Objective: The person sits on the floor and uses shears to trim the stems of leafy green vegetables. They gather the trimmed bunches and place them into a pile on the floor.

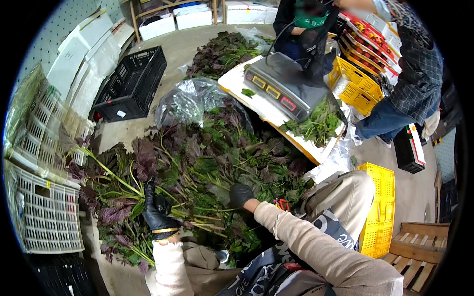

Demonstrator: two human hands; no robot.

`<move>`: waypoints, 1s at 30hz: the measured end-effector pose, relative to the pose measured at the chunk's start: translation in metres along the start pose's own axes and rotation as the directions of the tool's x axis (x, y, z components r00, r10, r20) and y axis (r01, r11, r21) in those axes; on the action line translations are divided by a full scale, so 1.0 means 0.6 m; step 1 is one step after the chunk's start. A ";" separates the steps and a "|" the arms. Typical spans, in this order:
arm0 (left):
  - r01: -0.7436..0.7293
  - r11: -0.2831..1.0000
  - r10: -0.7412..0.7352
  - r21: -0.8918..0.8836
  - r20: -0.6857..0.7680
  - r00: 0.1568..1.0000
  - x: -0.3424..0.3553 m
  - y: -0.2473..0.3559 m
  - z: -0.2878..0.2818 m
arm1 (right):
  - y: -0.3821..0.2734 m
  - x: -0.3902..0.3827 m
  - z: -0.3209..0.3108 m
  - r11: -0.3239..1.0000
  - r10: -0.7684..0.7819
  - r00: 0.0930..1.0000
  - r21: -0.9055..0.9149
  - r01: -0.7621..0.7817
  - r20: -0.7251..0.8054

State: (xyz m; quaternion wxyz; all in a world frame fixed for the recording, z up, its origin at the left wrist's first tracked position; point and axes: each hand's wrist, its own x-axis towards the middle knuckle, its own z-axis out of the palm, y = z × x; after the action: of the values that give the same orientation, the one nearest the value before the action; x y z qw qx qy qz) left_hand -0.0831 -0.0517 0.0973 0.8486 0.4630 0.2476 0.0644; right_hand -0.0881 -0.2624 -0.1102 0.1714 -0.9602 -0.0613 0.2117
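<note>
A large heap of purple-and-green perilla spreads in front of my knees, its stems and leaves tangled. My left hand, in a black glove, is closed around perilla stems at the heap's left side; a long pale stem runs up and left from there. My right hand, gloved too, rests on the heap's near right part. Its fingers are curled down among the leaves, and what they grip is hidden.
A digital scale stands on a white foam board beyond the heap, with perilla beside it. A black crate and white crates are left; yellow crates right. Two people are at the back right.
</note>
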 end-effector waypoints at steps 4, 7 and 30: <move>0.016 0.997 -0.013 -0.075 0.046 0.999 0.004 -0.013 0.005 | 0.000 -0.026 -0.068 0.991 -0.130 0.971 -0.005 0.131 -0.200; -0.007 0.999 0.016 -0.035 0.247 0.969 0.013 -0.029 -0.011 | 0.007 -0.008 -0.078 0.976 0.031 0.861 0.202 0.084 -0.508; 0.012 0.997 -0.008 -0.075 0.047 0.999 -0.005 -0.018 0.027 | 0.005 -0.135 -0.139 0.966 0.046 0.799 0.230 0.117 -0.600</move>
State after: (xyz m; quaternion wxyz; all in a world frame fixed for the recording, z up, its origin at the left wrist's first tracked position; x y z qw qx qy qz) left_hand -0.0792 -0.0707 0.0967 0.8714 0.4307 0.2274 0.0587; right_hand -0.1255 -0.3058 -0.0088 0.3083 -0.9459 0.0057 -0.1007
